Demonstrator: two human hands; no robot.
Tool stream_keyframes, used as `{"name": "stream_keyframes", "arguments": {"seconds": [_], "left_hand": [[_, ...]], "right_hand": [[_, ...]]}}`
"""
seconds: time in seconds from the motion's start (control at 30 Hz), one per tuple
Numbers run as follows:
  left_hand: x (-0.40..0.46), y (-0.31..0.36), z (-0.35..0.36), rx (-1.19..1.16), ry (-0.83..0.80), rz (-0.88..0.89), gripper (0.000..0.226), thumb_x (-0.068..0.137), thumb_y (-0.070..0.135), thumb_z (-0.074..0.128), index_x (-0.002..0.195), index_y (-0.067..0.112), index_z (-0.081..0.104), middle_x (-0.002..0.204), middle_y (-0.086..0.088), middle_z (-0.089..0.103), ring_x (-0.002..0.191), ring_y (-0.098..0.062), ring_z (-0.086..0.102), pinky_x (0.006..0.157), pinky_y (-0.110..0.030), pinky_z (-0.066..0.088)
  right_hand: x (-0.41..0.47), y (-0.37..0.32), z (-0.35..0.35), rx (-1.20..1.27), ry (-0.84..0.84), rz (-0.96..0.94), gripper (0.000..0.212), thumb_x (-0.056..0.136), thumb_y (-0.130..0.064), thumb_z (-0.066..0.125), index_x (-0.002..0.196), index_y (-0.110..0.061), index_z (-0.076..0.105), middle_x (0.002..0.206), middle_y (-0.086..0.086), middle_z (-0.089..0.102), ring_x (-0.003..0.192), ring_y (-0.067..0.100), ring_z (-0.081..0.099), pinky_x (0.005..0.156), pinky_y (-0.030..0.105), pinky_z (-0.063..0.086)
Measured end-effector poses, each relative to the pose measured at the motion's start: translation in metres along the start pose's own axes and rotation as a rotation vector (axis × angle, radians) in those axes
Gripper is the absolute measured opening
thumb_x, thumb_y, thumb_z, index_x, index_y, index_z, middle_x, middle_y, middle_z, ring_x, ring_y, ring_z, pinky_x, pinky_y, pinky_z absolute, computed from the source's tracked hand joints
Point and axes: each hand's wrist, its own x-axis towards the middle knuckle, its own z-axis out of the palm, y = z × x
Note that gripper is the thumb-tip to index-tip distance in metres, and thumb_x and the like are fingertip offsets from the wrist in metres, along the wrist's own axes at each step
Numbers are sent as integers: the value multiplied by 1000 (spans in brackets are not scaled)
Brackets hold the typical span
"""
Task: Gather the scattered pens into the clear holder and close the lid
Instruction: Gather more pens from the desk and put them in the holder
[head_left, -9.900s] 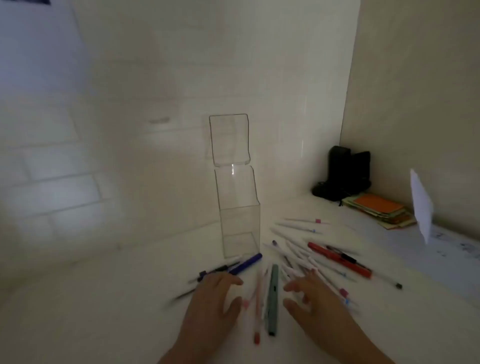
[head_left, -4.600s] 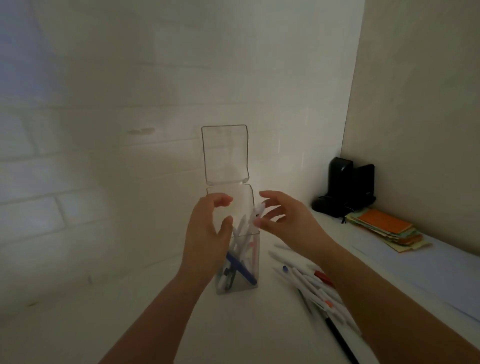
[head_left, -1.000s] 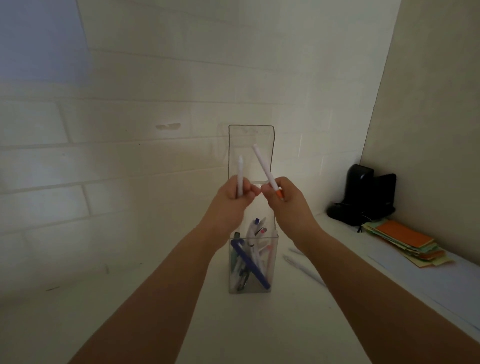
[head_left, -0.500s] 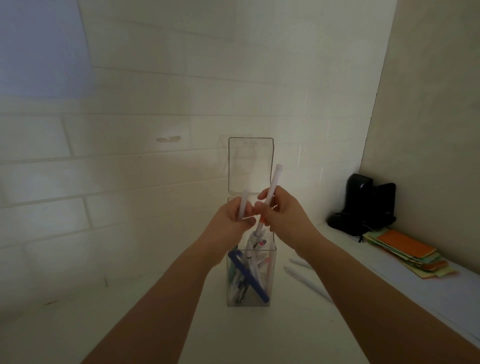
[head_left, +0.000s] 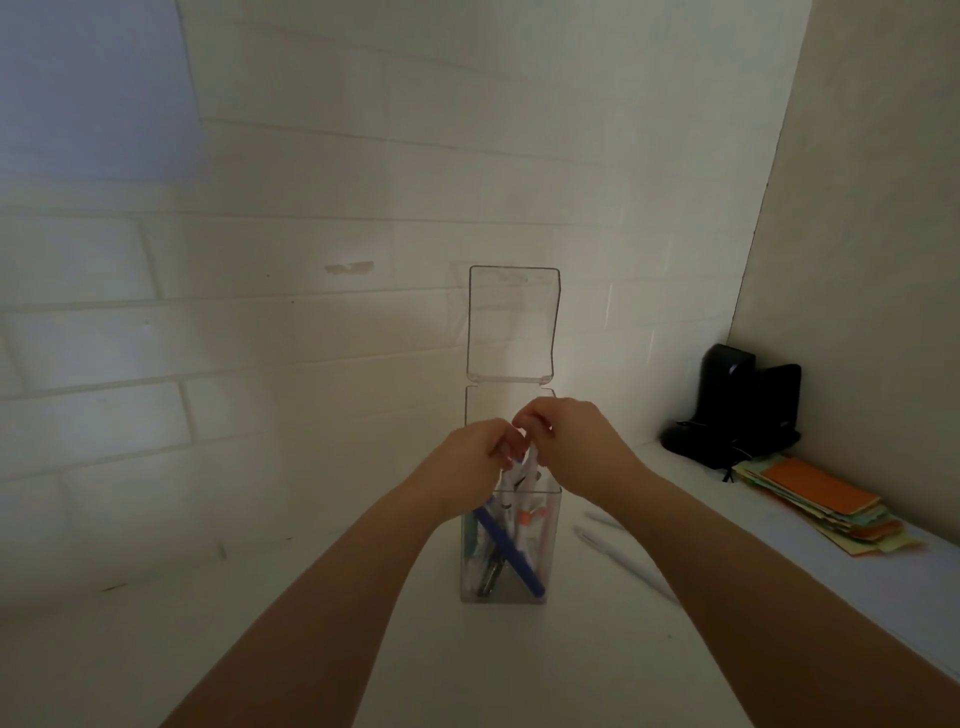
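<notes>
Standing upright near the middle of the white bench (head_left: 260, 649), the clear holder (head_left: 506, 587) has its hinged lid (head_left: 513, 322) swung up and back, open against the white brick wall (head_left: 260, 312). Inside it a bundle of pens (head_left: 511, 535) leans at mixed angles, among them a blue pen (head_left: 511, 553) slanting from upper left down to the lower right corner and a white one with an orange band. Both hands meet directly over the holder's mouth. The left hand (head_left: 480, 454) has its fingers curled and pinched together at the top of a white pen (head_left: 527, 470) whose lower end runs down into the holder; the right hand (head_left: 571, 441) is likewise curled, its fingertips pressed close to the same spot, though in this dim light I cannot tell whether each hand grips its own pen or both are on 1. To the right of the holder, 2 white pens (head_left: 618, 558) lie loose on the bench, partly hidden by the right forearm. Farther right, in the corner, a black device (head_left: 743, 405) sits against the wall, and just in front of it lies a stack of coloured paper (head_left: 826, 501) with an orange sheet on top.
</notes>
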Motion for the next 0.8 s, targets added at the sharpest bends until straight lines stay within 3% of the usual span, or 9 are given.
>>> {"name": "stream_keyframes", "arguments": {"seconds": [0.1,0.17,0.27,0.43,0.6,0.7,0.8], "left_hand": [[-4,3,-2,26,3,11,25,94,16,37,109,14,57,110,-6,59,86,-23,61,69,-27,51],[-7,5,-6,32,139,107,21,92,15,44,109,16,57,110,0,58,90,-15,59,68,-18,49],[-7,-1,-13,64,276,186,18,86,16,56,103,19,58,99,6,58,89,-10,56,78,-20,44],[-11,-18,-12,-16,177,45,28,75,24,70,96,28,52,89,7,61,75,-10,59,64,-16,48],[-17,-21,-10,-13,119,34,19,75,21,70,89,25,56,69,12,59,66,-4,58,62,-12,45],[-19,-19,-9,-17,122,39,15,77,19,67,88,23,58,67,12,58,64,-3,56,62,-11,44],[-20,-16,-7,-3,115,46,14,78,18,66,88,24,57,67,11,57,64,-5,56,62,-13,45]], "right_hand": [[-1,0,-9,44,-72,-13,27,95,-15,42,108,-7,65,106,13,69,81,19,60,80,26,46],[-1,-1,-16,1,-64,-72,27,95,-16,44,109,-8,65,105,12,70,80,14,57,80,23,43],[-2,-7,-19,-77,-18,-171,29,95,-20,42,112,-10,64,107,11,70,92,20,62,83,21,39],[4,-16,-19,-174,15,-213,30,97,-20,38,116,-10,60,114,11,66,102,22,61,88,22,40],[6,-2,-5,-286,-208,-132,27,94,-13,43,107,-4,65,112,13,68,99,24,64,93,31,48],[-4,4,5,-295,-329,-126,28,95,-17,42,107,-8,66,110,9,68,95,20,59,91,31,46],[-11,6,6,-314,-293,-185,26,94,-14,43,110,-11,64,107,9,62,95,19,54,88,29,44]]}}
